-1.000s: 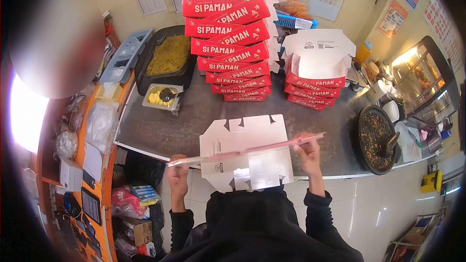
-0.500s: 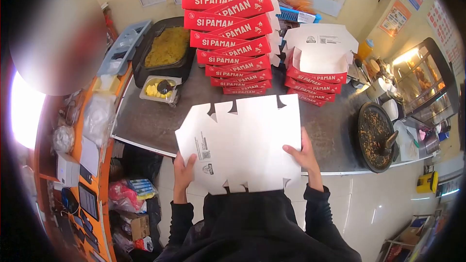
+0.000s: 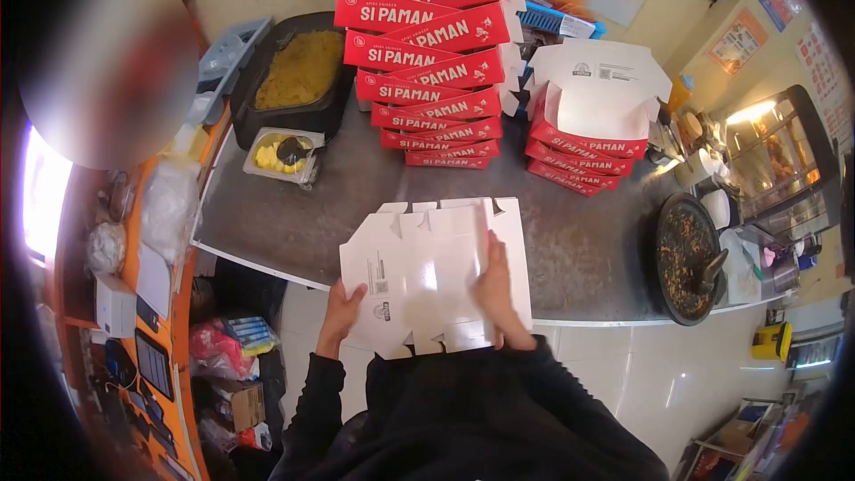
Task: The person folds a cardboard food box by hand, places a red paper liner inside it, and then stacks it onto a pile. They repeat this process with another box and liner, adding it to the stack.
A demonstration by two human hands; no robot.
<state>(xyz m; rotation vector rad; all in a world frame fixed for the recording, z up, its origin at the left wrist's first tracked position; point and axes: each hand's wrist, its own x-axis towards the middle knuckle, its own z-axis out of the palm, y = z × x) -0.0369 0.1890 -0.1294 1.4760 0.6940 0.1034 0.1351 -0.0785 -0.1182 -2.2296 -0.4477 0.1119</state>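
The flat white carton [image 3: 427, 276] lies on the steel counter [image 3: 583, 254], its near edge overhanging the counter's lip toward me. Bare counter shows left, right and beyond the carton. The tall stack of red boxes [image 3: 427, 62] stands well beyond it, the shorter stack [image 3: 588, 138] beyond and right, and the dark stone dish [image 3: 686, 254] to its right.

My left hand [image 3: 343, 307] pinches the carton's near-left edge, thumb on top; the fingers beneath are hidden. My right hand [image 3: 494, 289] lies open, palm down, on the carton's right half.
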